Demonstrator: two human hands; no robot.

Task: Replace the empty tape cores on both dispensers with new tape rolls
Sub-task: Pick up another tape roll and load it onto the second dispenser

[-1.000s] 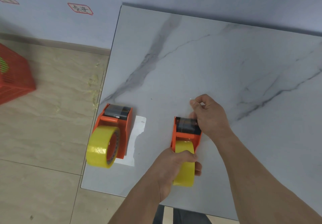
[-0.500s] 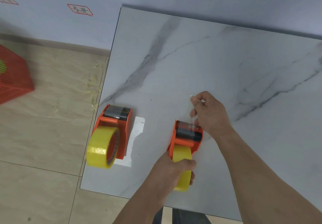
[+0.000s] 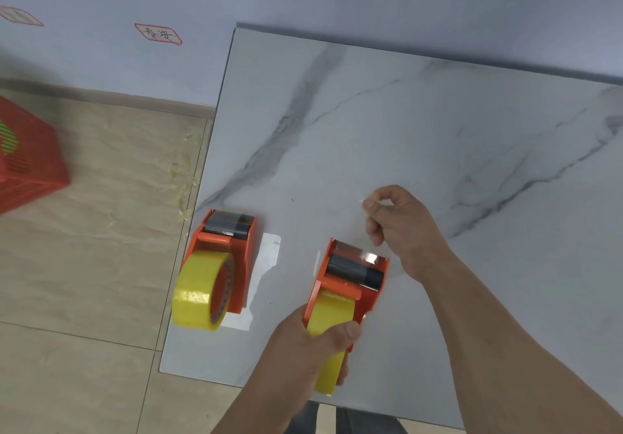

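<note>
Two orange tape dispensers stand on the marble table (image 3: 438,130). The left dispenser (image 3: 241,261) carries a yellow tape roll (image 3: 200,290) and nobody touches it. My left hand (image 3: 313,349) grips the yellow roll (image 3: 332,312) mounted on the right dispenser (image 3: 357,285). My right hand (image 3: 397,224) is just beyond that dispenser's toothed blade, fingers pinched on the clear tape end (image 3: 369,202), which stretches faintly back toward the blade.
A white sheet (image 3: 266,265) lies under and beside the left dispenser. The left dispenser's roll overhangs the table's left edge. On the tiled floor to the left stand an orange basket (image 3: 27,160) and scraps of tape (image 3: 178,177).
My right hand has pulled away from the right dispenser's blade, drawing the clear tape end up and farther out. My left hand has kept its grip on the roll.
</note>
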